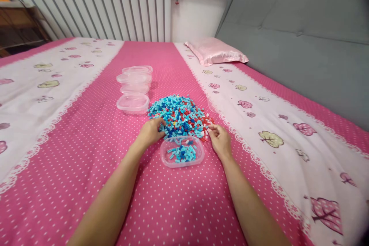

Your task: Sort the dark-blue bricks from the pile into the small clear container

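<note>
A heap of small building bricks [180, 113], mostly light blue with dark blue, red and white ones, lies on the pink dotted bedspread. My left hand [150, 133] is at the heap's left edge, its fingers curled in among blue bricks; whatever is between them is hidden. At the right edge, beside red and white bricks, my right hand [220, 140] has thumb and fingertips pressed together. Anything in that pinch is too small to make out. Between my hands, a clear plastic container [164, 157] holds a loose layer of light and dark blue bricks [184, 153].
Several clear plastic containers [133, 102] stand left of the heap, some stacked. A clear, lid-like piece [212, 105] lies to its right. Farther back are a pink pillow [216, 50], a grey padded headboard [300, 27] and a white radiator [115, 11].
</note>
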Tool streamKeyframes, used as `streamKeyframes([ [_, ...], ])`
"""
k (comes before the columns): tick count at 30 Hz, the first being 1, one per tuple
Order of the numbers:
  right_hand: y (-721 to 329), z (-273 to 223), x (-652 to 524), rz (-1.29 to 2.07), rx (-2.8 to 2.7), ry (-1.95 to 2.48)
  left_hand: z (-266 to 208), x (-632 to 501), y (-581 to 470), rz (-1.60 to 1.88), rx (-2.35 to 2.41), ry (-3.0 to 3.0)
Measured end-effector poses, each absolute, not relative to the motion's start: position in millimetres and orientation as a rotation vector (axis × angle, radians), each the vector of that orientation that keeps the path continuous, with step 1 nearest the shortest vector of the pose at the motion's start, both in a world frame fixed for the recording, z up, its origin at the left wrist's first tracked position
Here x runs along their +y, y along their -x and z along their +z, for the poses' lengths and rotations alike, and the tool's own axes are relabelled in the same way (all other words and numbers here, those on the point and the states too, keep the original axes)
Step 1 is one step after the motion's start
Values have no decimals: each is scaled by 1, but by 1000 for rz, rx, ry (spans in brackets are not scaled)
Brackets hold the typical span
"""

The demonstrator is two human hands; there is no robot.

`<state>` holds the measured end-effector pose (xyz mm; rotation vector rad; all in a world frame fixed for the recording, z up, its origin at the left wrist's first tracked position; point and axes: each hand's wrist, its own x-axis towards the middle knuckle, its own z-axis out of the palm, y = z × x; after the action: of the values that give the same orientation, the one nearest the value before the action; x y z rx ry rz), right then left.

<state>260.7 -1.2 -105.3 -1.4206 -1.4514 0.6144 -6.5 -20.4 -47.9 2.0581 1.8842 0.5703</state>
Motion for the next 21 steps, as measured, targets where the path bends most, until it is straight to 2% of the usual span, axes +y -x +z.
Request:
streamKeyframes([
  [5,-260,-106,-1,619,-1449,1424,-49,-18,9,910,1940,-1607],
  [9,-260,-104,-2,614,-1451,1426,-50,-16,12,987,1868,-1370],
  [12,-260,-103,-3,606,-1456,1433,-47,-17,11,1043,1724,-1181],
  [16,-260,-103,-3,597,-1464,1431,-33,-19,8,1225,1348,-641],
  [21,-260,-103,-3,603,-1457,1432,-15,-21,8,1194,1152,-370],
])
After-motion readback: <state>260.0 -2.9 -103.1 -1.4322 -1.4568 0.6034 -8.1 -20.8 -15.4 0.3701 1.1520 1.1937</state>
